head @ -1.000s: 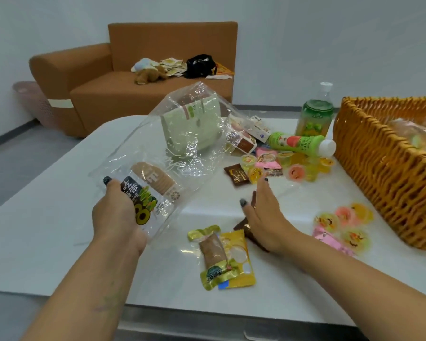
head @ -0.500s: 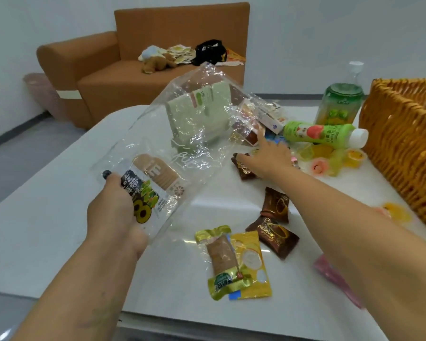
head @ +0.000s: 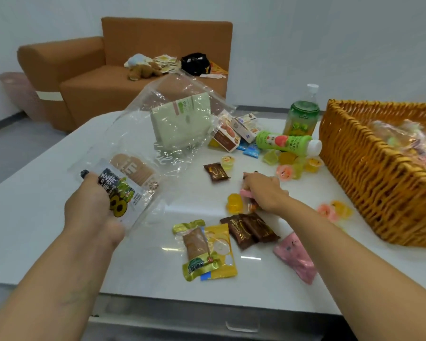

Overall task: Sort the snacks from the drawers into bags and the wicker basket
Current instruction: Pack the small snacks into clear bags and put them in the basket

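Your left hand grips the clear bag w/ snack packs inside, mouth end sagging. Right hand pinches small pink sweets mid-table, left of the wicker basket. Risk: they slip loose, or the floppy bag mouth folds and blocks them.

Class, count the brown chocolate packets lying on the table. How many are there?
3. One brown packet lies alone beyond the right hand; two overlapping packets lie just nearer than that hand. The hand may hide more.

Wicker basket right of snacks on table.
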The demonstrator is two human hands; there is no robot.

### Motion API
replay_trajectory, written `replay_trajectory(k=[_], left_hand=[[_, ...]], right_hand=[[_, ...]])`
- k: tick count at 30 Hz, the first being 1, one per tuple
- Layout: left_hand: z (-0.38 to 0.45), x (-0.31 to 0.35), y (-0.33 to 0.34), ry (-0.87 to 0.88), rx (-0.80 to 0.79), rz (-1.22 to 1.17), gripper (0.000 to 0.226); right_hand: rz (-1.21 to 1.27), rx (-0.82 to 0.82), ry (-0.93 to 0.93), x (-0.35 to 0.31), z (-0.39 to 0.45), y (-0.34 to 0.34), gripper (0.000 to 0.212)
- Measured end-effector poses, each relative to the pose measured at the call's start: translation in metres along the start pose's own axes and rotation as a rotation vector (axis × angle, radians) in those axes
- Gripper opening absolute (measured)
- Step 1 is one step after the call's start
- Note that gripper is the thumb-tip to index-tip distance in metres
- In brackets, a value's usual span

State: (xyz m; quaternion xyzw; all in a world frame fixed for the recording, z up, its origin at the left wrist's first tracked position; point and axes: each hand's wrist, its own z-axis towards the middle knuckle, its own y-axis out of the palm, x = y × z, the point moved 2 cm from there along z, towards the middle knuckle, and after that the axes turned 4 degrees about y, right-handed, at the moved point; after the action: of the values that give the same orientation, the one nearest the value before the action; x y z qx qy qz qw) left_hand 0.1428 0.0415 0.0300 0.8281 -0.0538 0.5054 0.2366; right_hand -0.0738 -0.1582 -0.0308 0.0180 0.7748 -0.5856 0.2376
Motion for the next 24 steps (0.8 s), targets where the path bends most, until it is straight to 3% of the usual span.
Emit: replay_trajectory(k=[5, 7, 10, 15, 19, 21, 24], left_hand=[[0.003, 0.005, -0.005, 0.013, 0.000, -0.021, 0.018], [0.005, 0.005, -0.009, 0.017, -0.011, -0.017, 0.018], [0.009, 0.002, -0.013, 0.029, -0.029, 0.014, 0.029], [-0.005, -0.005, -0.015, 0.011, -0.087, 0.142, 0.034], [-0.020, -0.009, -0.025, 0.014, -0.185, 0.219, 0.040], [-0.031, -0.013, -0.028, -0.005, -0.222, 0.229, 0.042], [-0.052, -0.020, -0.030, -0.026, -0.267, 0.238, 0.042]], right_hand=[[-0.048, -0.033, 0.065, 0.031, -0.003, -0.007, 0.049], [-0.050, -0.016, 0.087, 0.035, -0.001, -0.007, 0.051], [0.152, 0.107, 0.112, 0.034, -0.003, -0.012, 0.052], [0.441, 0.355, 0.104, 0.032, -0.026, -0.018, 0.071], [0.661, 0.427, 0.061, 0.035, -0.050, -0.027, 0.046], [0.868, 0.353, 0.074, 0.042, -0.063, -0.034, 0.037], [1.310, 0.066, 0.068, 0.045, -0.094, -0.044, 0.035]])
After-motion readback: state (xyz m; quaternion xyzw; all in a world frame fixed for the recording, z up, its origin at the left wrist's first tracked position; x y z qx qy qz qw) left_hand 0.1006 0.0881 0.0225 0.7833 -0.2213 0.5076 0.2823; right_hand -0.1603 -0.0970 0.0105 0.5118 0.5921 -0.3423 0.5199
